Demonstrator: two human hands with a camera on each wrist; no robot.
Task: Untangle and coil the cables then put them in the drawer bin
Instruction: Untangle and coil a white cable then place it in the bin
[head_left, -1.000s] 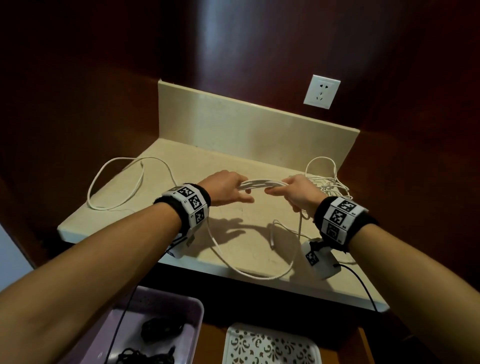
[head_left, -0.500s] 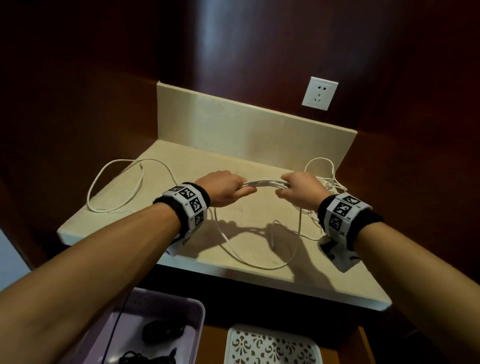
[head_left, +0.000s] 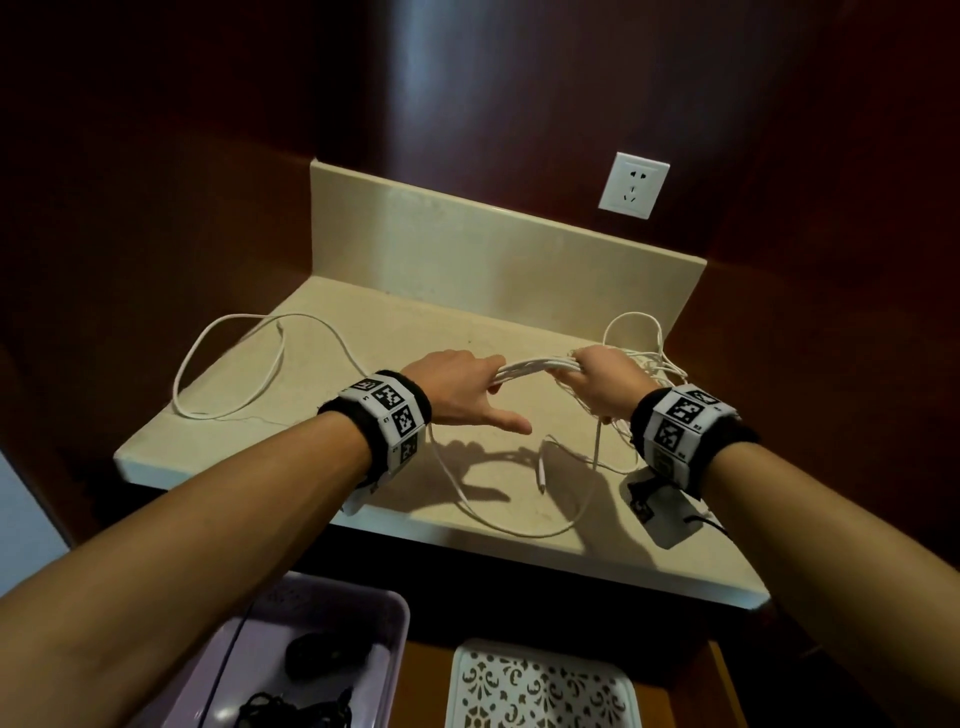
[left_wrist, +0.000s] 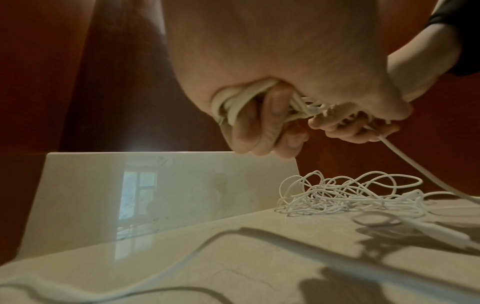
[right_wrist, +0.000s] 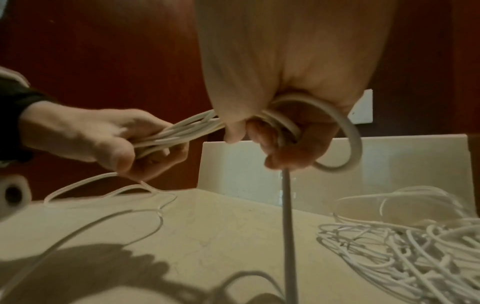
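White cable bundle (head_left: 530, 370) held above the countertop (head_left: 363, 332) middle — left hand (head_left: 457, 389) fingers curled round one end, thumb out; right hand (head_left: 605, 382) clenched on the other. Loose cable loop (head_left: 228, 364) near left edge, tangled pile (left_wrist: 350, 195) at right back corner.

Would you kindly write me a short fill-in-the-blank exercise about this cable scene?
1. Both hands hold a bundle of ____ cable strands above the countertop.
2. The tangled pile of thin cable lies nearest the person's ____ hand.
3. The left hand has its ____ pointing free of the bundle.
4. The black cables lie in the ____ bin.

Missing words: white; right; thumb; purple
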